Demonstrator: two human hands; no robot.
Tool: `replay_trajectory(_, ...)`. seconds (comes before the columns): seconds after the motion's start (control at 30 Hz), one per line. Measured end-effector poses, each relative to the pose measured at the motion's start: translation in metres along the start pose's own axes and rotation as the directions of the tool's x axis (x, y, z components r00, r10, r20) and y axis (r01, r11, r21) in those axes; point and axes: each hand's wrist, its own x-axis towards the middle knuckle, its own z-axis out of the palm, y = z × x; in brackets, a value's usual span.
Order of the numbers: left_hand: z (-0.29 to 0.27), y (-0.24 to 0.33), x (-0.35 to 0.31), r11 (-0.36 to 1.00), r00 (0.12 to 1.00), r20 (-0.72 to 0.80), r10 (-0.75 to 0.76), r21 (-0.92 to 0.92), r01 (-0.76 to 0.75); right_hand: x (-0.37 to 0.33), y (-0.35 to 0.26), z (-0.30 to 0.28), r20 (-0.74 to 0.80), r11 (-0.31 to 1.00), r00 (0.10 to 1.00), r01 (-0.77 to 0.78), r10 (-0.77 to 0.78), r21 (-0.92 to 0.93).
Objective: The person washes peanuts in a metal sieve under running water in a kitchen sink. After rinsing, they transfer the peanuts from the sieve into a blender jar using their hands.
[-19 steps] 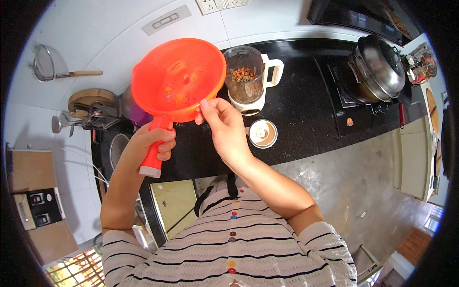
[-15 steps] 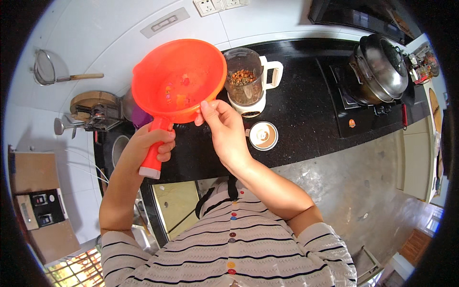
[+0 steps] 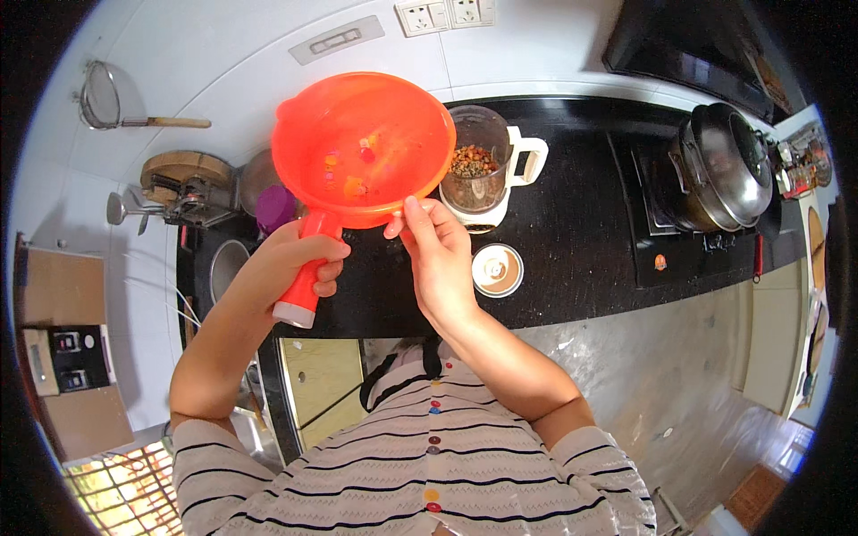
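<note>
An orange-red plastic dipper (image 3: 398, 134) is held up over the counter, its round bowl tilted so the inside shows, with small coloured printed figures on it. My left hand (image 3: 308, 259) is closed round its handle, which ends in a pale cap. My right hand (image 3: 440, 255) pinches the bowl's near right rim between thumb and fingers. Just right of the bowl stands a blender (image 3: 475, 171) with a clear jug, white handle and white base. Mixed grains or beans (image 3: 474, 162) lie inside the jug. Nearer me, a round lid (image 3: 498, 271) rests on the counter.
On the black counter (image 3: 572, 179), a lidded steel pot (image 3: 728, 170) sits on the stove at right. A purple object (image 3: 277, 208) and a round wooden board (image 3: 183, 170) are at left. A strainer (image 3: 103, 96) hangs on the wall. Sockets (image 3: 444, 15) are above.
The view has shifted, so the counter and blender appear farther right and lower. Against the blender, the dipper sits slightly farther from me. Both hands keep the same hold.
</note>
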Motion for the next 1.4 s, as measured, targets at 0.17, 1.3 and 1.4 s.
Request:
replay_trajectory(0.17, -0.005, 0.002, 0.0, 0.999, 1.0, 0.018, -0.02, 0.03, 0.019, -0.002, 0.004, 0.001, 0.001, 0.998, 1.0, 0.001, -0.001, 0.06)
replay_trajectory(1.3, 0.016, 0.022, -0.004, 0.982, 0.996, -0.083, -0.03, 0.183, 0.045, 0.001, 0.004, 0.0, -0.012, 0.981, 1.0, 0.011, -0.009, 0.194)
replay_trajectory(1.4, 0.015, 0.021, -0.004, 0.983, 0.997, -0.077, -0.018, 0.182, 0.032, 0.002, 0.006, -0.001, -0.002, 0.981, 1.0, 0.013, -0.013, 0.195)
